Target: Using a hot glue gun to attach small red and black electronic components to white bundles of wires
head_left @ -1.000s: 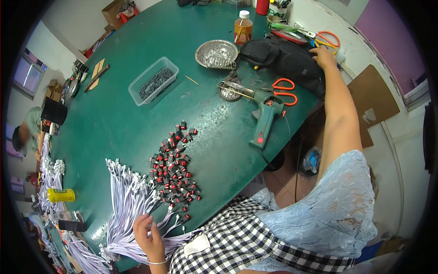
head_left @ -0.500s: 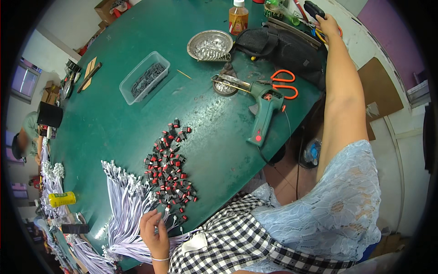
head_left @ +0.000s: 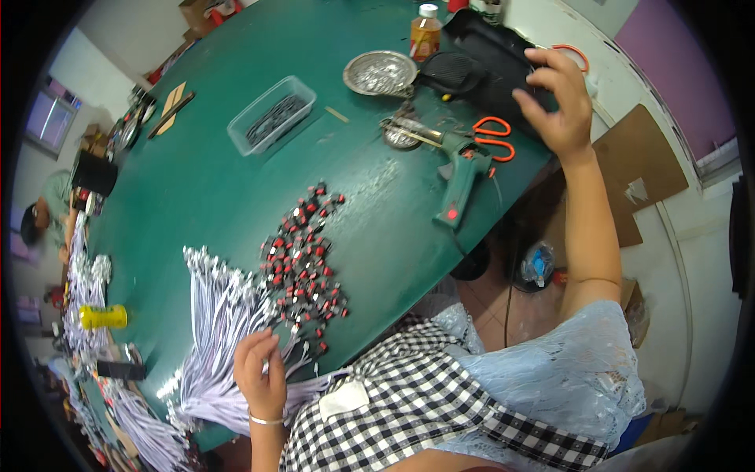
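Observation:
My left hand (head_left: 261,371) lies at the near table edge on a fanned bundle of white wires (head_left: 214,326), its fingers closed around a few strands. Just right of the bundle is a scattered pile of small red-and-black parts (head_left: 303,263). My right hand (head_left: 554,94) is raised at the far right, fingers bent and apart, over the edge of a black bag (head_left: 484,55); nothing shows in it. An orange scissors handle (head_left: 572,53) peeks out behind that hand.
On the green table (head_left: 197,197) lie a green glue gun (head_left: 464,169), orange scissors (head_left: 495,138), a metal bowl (head_left: 380,72), a clear tub of dark parts (head_left: 271,123) and an amber bottle (head_left: 425,31). A yellow roll (head_left: 102,316) and another person (head_left: 43,220) are at the left.
My right hand has pulled back from the far orange-handled tools and now hovers over the black bag. The view has shifted closer. My left hand stays on the wires.

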{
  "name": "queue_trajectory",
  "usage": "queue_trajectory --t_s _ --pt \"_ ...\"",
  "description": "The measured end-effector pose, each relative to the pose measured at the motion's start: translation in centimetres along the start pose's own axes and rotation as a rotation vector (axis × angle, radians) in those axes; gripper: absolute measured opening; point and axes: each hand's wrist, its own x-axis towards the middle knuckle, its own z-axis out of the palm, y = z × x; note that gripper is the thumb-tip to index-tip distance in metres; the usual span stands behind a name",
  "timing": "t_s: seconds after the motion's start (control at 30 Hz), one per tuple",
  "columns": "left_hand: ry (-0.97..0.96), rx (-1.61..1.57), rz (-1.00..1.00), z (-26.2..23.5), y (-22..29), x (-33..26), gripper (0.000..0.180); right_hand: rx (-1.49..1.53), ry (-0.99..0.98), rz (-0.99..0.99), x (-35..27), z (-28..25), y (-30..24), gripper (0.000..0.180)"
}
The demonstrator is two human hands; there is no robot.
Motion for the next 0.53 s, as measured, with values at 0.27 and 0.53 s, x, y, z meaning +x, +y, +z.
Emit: queue_trajectory --t_s 0.27,0.53 --pt "0.107 -0.609 -0.029 -0.2 1.7 0.9 0.045 0.696 -0.121 -0.035 0.7 2.2 -14.9 0.038" --pt "0.406 -0.917 0.445 -5.7 5.6 0.5 0.061 1.356 -0.018 0.244 5.1 -0.1 -26.5 0.062"
